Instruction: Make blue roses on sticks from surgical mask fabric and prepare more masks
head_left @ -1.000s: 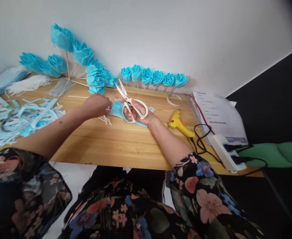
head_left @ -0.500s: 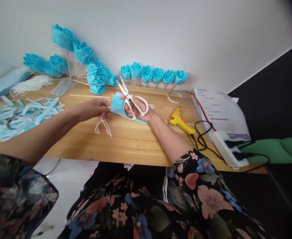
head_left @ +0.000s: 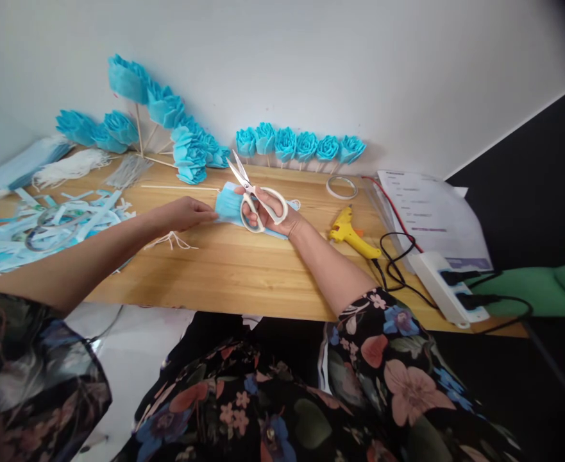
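Note:
In my right hand (head_left: 277, 215) are white-handled scissors (head_left: 261, 200), fingers through the loops and blades apart, pointing away toward the wall. Beneath that hand is a light blue pleated face mask (head_left: 228, 205), partly covered by the hand and scissors. The fingertips of my left hand (head_left: 186, 215) are pressed together at the mask's left edge; the thumb is mostly hidden. Loose white elastic cords (head_left: 174, 241) lie on the wooden table (head_left: 244, 276) just below the left hand. A thin stick (head_left: 179, 188) rests behind it.
Blue mask-fabric flowers (head_left: 306, 146) on sticks line the wall, with more flowers (head_left: 167, 106) at left. Blue scraps (head_left: 77, 221), white cords (head_left: 73, 167) and stacked masks (head_left: 32, 163) lie left. Right are a tape roll (head_left: 341, 187), yellow glue gun (head_left: 352, 236), papers (head_left: 429, 215) and power strip (head_left: 446, 289).
My left hand has let go of the white cords, which now lie on the table, and its fingertips are at the mask's edge. The right hand still holds the scissors. The view has shifted slightly.

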The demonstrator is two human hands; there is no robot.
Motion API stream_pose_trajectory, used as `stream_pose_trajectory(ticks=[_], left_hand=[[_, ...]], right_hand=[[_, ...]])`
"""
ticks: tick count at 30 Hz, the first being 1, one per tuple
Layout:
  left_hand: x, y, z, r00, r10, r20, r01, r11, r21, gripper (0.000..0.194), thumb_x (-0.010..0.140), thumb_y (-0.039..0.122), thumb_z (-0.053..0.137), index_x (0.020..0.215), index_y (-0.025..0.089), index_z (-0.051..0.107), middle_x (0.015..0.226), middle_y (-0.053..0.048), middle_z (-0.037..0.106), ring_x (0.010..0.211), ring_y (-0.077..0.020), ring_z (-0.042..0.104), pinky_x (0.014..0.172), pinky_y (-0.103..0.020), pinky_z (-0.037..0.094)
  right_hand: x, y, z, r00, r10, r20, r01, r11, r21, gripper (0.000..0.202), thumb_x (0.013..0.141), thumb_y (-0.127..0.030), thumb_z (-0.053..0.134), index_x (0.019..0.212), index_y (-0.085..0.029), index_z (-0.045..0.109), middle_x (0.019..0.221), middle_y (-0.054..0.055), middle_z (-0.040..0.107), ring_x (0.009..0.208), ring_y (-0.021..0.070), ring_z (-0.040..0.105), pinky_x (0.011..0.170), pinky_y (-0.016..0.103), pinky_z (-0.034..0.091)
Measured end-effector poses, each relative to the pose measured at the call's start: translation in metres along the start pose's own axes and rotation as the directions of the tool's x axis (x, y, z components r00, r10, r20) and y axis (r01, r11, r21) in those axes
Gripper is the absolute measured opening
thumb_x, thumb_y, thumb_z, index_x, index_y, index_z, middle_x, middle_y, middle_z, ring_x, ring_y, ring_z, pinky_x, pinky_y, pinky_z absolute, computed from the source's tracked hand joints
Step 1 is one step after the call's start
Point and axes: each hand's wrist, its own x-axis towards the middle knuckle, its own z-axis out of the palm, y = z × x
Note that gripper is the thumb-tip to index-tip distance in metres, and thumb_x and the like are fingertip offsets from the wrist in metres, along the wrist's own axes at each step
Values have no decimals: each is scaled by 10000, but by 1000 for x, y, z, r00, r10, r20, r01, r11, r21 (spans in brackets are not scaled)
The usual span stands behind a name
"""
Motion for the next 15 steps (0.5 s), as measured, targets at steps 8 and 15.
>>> stream_pose_trajectory(ticks=[8, 15], left_hand=[[8, 1, -9, 985, 160, -61, -133, 940, 315, 216, 757, 359, 686, 716, 157, 751, 577, -13, 496, 601, -138, 437, 567, -225, 295], [1, -7, -1, 998, 15, -55, -16, 1000, -16, 246, 846, 405, 613, 797, 167, 647, 535, 17, 307, 445, -96, 254, 481, -248, 150]], right_hand=[[2, 3, -5, 999, -30, 45, 30, 1000, 0, 360, 1043, -419, 495, 1260, -150, 597, 735, 3, 675, 570, 95, 545, 532, 206, 517], [5, 1, 0, 999, -21, -28, 22, 999, 47, 405, 1028, -481, 511, 1228, -146, 620, 720, 3, 666, 552, 98, 546, 527, 219, 528]])
